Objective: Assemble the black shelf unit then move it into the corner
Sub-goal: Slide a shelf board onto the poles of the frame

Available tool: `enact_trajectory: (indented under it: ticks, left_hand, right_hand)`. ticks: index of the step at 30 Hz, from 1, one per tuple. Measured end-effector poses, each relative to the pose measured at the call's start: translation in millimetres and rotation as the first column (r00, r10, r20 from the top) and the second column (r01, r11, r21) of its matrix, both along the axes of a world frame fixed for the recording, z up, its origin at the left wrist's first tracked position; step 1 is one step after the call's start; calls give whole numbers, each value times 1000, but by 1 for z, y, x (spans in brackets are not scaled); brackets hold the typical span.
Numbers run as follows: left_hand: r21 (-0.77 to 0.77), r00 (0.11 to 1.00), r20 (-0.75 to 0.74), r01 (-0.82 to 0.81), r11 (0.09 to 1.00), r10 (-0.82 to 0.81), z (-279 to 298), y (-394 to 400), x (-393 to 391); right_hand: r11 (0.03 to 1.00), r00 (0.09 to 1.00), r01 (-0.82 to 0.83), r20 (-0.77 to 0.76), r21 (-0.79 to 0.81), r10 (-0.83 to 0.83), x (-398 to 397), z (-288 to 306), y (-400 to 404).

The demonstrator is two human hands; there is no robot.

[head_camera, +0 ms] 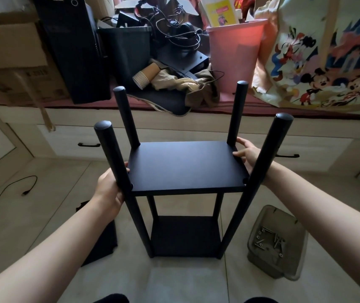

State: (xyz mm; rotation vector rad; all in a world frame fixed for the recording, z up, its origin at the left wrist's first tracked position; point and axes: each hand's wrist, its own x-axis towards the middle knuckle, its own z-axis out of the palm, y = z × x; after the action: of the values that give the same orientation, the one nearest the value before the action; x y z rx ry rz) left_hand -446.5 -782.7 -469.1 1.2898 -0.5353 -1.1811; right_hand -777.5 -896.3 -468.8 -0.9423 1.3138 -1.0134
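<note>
My left hand grips the left edge of the upper matte black rectangular shelf board, fingers curled under it beside the near-left round black post, and my right hand holds the opposite edge with thumb on top and fingers round the side, so both hands are clamped on the black shelf unit. The unit stands upright on the pale tiled floor between my forearms, four posts rising above the board and a lower shelf beneath. A clear plastic tub of metal screws sits on the floor just to its right.
</note>
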Motion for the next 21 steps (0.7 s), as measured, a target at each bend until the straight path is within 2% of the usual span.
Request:
enact_trajectory:
  ticks: [10, 21]
  left_hand:
    - [36, 1000, -19, -20, 999, 21, -20, -4, 1]
    - [4, 1000, -25, -16, 1000, 16, -25, 2, -4]
  right_hand:
    - [1000, 1000, 7, -10, -7, -7, -1, -19, 4]
    - [1000, 998, -4, 66, 28, 2, -9, -38, 25]
